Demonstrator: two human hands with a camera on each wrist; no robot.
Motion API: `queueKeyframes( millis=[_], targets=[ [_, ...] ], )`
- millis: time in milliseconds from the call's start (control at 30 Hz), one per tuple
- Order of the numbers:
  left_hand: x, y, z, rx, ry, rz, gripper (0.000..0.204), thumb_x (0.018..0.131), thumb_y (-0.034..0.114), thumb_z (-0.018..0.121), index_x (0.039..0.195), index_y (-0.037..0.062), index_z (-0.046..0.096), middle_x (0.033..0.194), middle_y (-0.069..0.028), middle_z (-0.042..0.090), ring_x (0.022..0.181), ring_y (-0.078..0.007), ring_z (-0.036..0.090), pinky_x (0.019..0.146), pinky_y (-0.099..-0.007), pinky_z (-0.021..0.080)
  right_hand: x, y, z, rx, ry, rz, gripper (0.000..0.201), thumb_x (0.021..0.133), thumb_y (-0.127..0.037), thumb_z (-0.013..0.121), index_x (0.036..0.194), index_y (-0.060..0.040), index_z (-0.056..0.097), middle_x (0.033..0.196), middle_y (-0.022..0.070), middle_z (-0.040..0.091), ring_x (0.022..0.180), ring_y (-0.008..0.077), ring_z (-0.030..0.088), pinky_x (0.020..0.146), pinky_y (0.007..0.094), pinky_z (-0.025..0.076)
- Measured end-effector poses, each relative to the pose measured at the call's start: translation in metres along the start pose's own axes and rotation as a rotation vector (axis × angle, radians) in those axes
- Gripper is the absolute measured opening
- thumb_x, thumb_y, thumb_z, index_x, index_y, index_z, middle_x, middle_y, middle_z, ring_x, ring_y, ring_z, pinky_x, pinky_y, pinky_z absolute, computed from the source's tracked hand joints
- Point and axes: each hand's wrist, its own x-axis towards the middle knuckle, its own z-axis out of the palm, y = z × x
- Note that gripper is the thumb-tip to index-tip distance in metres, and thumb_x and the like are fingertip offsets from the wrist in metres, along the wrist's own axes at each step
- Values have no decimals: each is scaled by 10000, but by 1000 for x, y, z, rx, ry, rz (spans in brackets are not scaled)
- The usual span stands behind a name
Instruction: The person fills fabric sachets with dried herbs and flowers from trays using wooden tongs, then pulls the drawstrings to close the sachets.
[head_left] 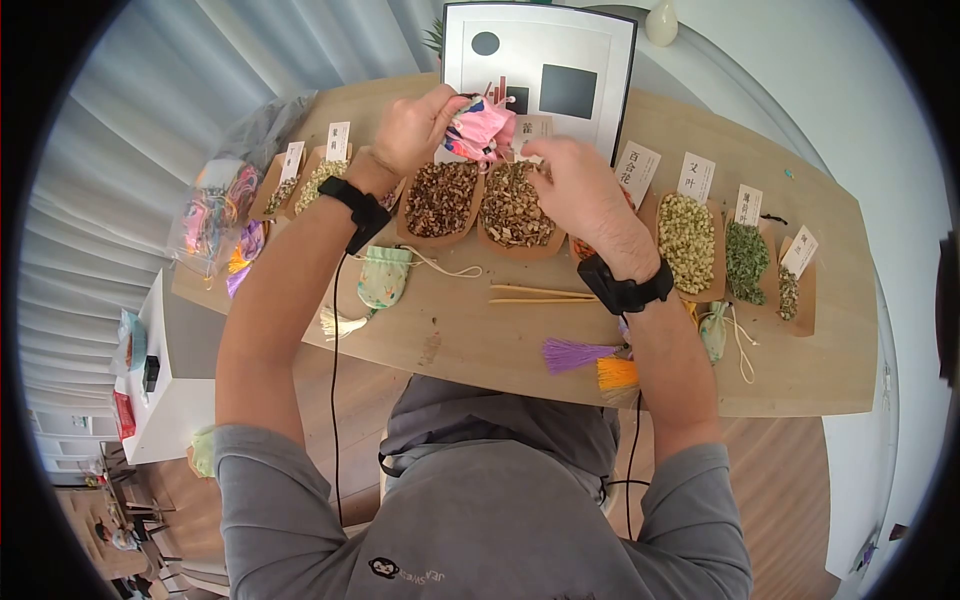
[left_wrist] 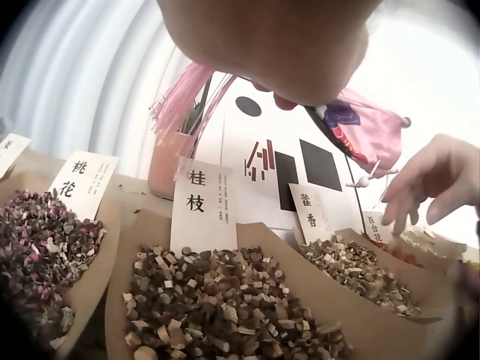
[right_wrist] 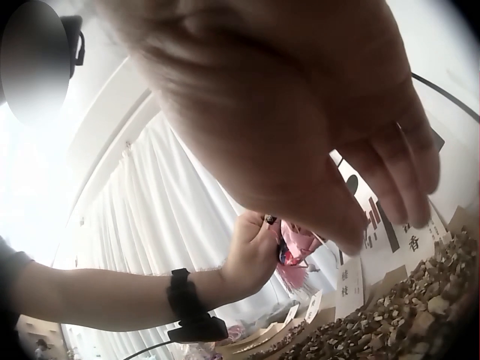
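Observation:
My left hand grips a pink patterned drawstring pouch at its left side, raised over the back of the table. A pink tassel hangs from it, and white cord with beads dangles at the other end. My right hand hovers over a paper tray of chopped dried herb, its fingers loosely extended downward with nothing visible between them. Beside that tray, below the pouch, is another of browner chopped twigs. Upright paper labels stand behind the trays.
Trays of pale buds and green leaves stand to the right. Nearer me lie a green pouch, wooden sticks, a purple tassel and an orange one. A plastic bag sits far left; a framed board stands behind.

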Motion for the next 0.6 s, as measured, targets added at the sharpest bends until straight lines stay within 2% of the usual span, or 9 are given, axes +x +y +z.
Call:
queueKeyframes(
  millis=[67,133,267,367,433,467,500,567,600],
  targets=[
    [-2,14,0,-106,12,-87,227,1123,268,669,1058,64,743,792,-237,702,746,-465,704,631,-501,561,5,-8,-4,146,117,-1,304,974,-80,733,1276,-65,766,1108,205,787,964,340,765,852,417,609],
    [-5,28,-1,-169,42,-98,219,1126,243,665,1059,48,738,804,-242,702,749,-464,704,644,-481,565,7,-16,-12,417,119,-32,166,931,-80,744,1088,-26,761,1054,187,775,975,414,748,830,496,590],
    [-13,55,-2,-322,36,-98,198,1137,182,641,1060,17,720,801,-235,688,722,-441,704,661,-433,566,3,-19,-11,427,5,8,110,919,-74,746,1017,-27,762,969,192,753,912,409,741,780,492,573],
    [-17,65,0,-372,36,-60,215,1149,183,623,1057,10,709,777,-224,671,685,-420,678,647,-420,555,3,-12,1,199,8,-26,73,907,-83,760,965,-38,765,883,194,725,851,410,729,738,498,565],
    [-20,72,-5,-375,-58,-190,233,1152,192,623,1031,9,699,771,-227,657,660,-415,623,636,-414,546,5,-17,2,280,260,-189,94,888,-85,777,963,-36,749,848,184,725,834,429,722,720,511,556],
    [-22,71,-2,-400,-10,-147,270,1173,223,587,1045,6,685,720,-173,650,606,-327,594,620,-384,528,5,-22,-2,279,264,-194,94,888,-85,777,963,-36,749,848,184,725,834,429,722,720,511,556],
    [-23,72,-4,-396,-7,-142,270,1173,223,587,1045,6,685,720,-173,650,606,-327,594,620,-384,528,3,-27,-7,294,302,-170,119,892,-87,779,993,-39,741,850,178,729,850,428,729,723,518,557],
    [-27,78,-10,-629,-124,-342,304,1194,258,537,1098,3,672,707,-100,648,616,-201,603,625,-344,518,-2,-35,-12,309,348,-148,145,896,-90,782,1023,-41,732,852,173,733,866,427,735,727,525,557],
    [-30,76,-11,-671,-182,-355,319,1199,290,518,1194,1,651,745,-52,652,679,-120,599,656,-322,519,-3,-37,-12,367,352,-37,188,897,-89,784,1068,-44,723,860,177,739,859,431,737,730,528,557]
  ],
)
